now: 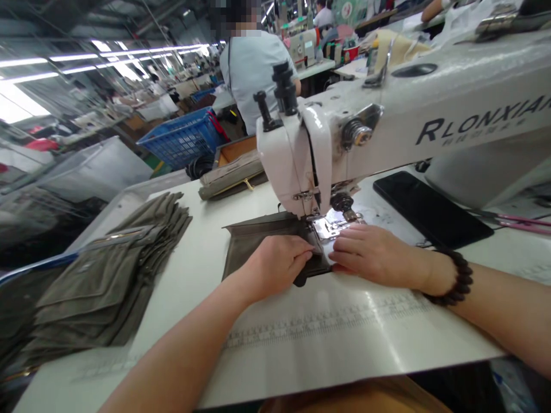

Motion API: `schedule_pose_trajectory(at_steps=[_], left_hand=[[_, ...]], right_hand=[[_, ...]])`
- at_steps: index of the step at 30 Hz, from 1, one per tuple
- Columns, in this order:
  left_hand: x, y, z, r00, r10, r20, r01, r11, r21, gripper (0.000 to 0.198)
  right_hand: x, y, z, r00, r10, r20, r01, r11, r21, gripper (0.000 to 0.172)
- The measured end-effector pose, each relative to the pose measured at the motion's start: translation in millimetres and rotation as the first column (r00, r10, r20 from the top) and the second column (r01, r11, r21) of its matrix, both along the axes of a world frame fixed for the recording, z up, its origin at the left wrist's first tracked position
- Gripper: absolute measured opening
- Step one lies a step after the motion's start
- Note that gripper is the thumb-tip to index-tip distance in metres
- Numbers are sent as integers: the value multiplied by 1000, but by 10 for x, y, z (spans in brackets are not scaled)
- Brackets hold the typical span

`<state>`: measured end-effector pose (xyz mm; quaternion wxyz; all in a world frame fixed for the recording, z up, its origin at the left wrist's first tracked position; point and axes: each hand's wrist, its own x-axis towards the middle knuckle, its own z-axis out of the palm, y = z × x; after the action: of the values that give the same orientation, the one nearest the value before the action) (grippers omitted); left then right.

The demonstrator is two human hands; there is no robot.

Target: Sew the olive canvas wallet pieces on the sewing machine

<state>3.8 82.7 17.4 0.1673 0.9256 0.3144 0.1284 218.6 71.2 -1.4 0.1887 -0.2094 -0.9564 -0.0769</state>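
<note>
A dark olive-grey fabric piece (247,241) lies on the sewing table, its right edge at the needle area of a white sewing machine (288,155). My left hand (279,265) rests on the piece, thumb and fingers pinched together on the fabric near its right edge. The lit metal presser foot and plate (328,225) are just beyond the fingertips. My right hand (372,252) lies on the machine bed to the right of the foot, fingers extended side by side, fingertips at the fabric's edge. A dark beaded bracelet (458,278) circles the right wrist.
Olive fabric pieces (99,275) are stacked at left. A folded piece with a gold zipper (232,180) lies behind. At right are a black phone (430,206) and pink-handled scissors (523,222). A printed ruler (327,322) crosses the tabletop. Beyond are a blue crate (181,140) and a person (253,69).
</note>
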Motion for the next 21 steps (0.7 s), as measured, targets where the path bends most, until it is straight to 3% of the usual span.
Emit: schedule_pose_trajectory(at_steps=[4,7,12,21], left_hand=[[-1,-31,-28,993,89,81,-90,996,5,23],[13,-69,-44,991,46,122,-54,996,66,21],[68,-146,-81,994,-69,89,52,982,182,19],[81,-208,-256,988,-113,103,69,930,362,15]], right_hand=[[-65,-86,-29,999,41,21,-43,993,113,19],[-101,-126,-38,998,57,7,-57,990,127,23],[-134,-148,-32,996,83,18,-85,992,92,25],[-23,-127,-71,987,75,143,-65,995,-74,25]])
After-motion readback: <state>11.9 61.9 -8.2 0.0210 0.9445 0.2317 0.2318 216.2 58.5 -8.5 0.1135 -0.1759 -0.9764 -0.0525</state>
